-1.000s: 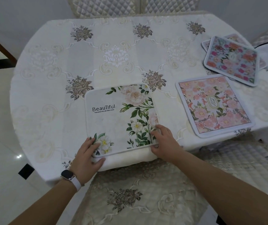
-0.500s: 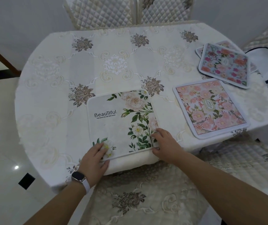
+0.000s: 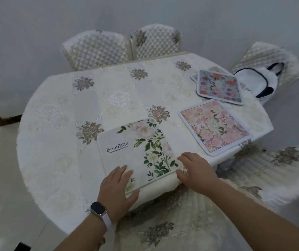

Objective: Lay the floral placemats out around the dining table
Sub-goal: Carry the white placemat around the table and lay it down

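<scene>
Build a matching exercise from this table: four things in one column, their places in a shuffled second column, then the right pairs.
Things
1. white Beautiful placemat
2. pink placemat
3. blue placemat
4. watch

Places
A. on the left wrist
B. at the far right, lying on top of a second mat
C. at the near edge of the table, touched by the left hand and the right hand
D. alone, between the other two top mats

Pairs: 1-C, 2-D, 3-B, 4-A
</scene>
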Tool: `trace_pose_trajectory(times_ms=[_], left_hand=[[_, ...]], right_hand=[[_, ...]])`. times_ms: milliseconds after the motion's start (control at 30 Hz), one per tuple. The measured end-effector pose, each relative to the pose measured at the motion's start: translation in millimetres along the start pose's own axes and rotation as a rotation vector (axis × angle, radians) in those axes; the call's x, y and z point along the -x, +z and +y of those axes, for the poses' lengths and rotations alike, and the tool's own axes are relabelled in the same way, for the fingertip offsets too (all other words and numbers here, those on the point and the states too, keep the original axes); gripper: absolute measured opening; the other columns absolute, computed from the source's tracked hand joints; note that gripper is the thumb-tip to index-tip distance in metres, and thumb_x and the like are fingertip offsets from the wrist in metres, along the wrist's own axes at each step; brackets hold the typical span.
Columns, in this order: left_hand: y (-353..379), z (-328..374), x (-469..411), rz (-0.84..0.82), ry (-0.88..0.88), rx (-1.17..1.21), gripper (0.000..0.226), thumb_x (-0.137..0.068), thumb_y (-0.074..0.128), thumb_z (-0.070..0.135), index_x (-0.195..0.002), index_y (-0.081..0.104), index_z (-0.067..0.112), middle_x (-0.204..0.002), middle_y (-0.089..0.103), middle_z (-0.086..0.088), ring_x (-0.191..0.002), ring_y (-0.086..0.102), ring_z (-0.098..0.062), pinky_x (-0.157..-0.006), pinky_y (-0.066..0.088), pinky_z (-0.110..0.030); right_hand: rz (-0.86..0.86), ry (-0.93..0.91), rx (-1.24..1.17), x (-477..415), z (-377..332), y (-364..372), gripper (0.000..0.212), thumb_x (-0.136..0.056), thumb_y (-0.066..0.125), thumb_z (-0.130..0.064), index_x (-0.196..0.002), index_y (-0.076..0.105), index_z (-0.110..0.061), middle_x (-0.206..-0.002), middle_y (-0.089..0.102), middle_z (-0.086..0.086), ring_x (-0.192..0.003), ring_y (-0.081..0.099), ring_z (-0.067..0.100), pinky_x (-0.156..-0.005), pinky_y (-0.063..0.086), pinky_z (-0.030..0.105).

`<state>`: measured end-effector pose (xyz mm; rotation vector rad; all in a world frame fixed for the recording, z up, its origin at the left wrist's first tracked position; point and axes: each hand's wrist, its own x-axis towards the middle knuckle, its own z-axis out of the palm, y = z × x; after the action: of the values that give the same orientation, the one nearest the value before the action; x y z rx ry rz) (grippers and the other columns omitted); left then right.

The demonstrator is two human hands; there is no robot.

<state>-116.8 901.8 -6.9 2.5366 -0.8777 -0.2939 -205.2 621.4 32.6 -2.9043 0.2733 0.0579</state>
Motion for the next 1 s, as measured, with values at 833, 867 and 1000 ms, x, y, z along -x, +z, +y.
trace_pose_trajectory(times_ms=[833, 867, 1000], left_hand=[[72.1, 389.8, -46.5, -0.044, 0.37, -0.181, 0.064, -0.082, 0.037, 0.062, -0.122, 0.064, 0.02, -0.128, 0.061, -0.007, -0.118, 0.056, -0.03, -0.094, 0.049, -0.044], [81.7, 410.7, -46.8, -0.057, 0.367, -0.183, 0.068, -0.081, 0.034, 0.064, -0.125, 0.062, 0.021, -0.132, 0.059, -0.007, -0.122, 0.053, -0.029, -0.097, 0.047, -0.044], [112.5, 481.4, -47.4, -0.117, 0.391, -0.228, 0.077, -0.078, 0.024, 0.068, -0.134, 0.054, 0.025, -0.14, 0.052, -0.003, -0.128, 0.046, -0.026, -0.103, 0.041, -0.041]], right_hand=[[0.105, 0.455, -0.025, 261.2, 267.0, -159.0, 0.042, -0.094, 0.037, -0.047, -0.121, 0.058, -0.022, -0.122, 0.057, 0.0, -0.112, 0.051, 0.023, -0.091, 0.043, 0.039], [0.108, 0.473, -0.023, 274.2, 283.9, -165.1, 0.042, -0.094, 0.037, -0.048, -0.119, 0.059, -0.021, -0.121, 0.057, 0.001, -0.113, 0.051, 0.024, -0.091, 0.042, 0.038], [0.123, 0.542, -0.055, 322.1, 339.0, -181.0, 0.047, -0.095, 0.037, -0.049, -0.128, 0.056, -0.022, -0.13, 0.054, 0.0, -0.12, 0.047, 0.023, -0.099, 0.037, 0.039]])
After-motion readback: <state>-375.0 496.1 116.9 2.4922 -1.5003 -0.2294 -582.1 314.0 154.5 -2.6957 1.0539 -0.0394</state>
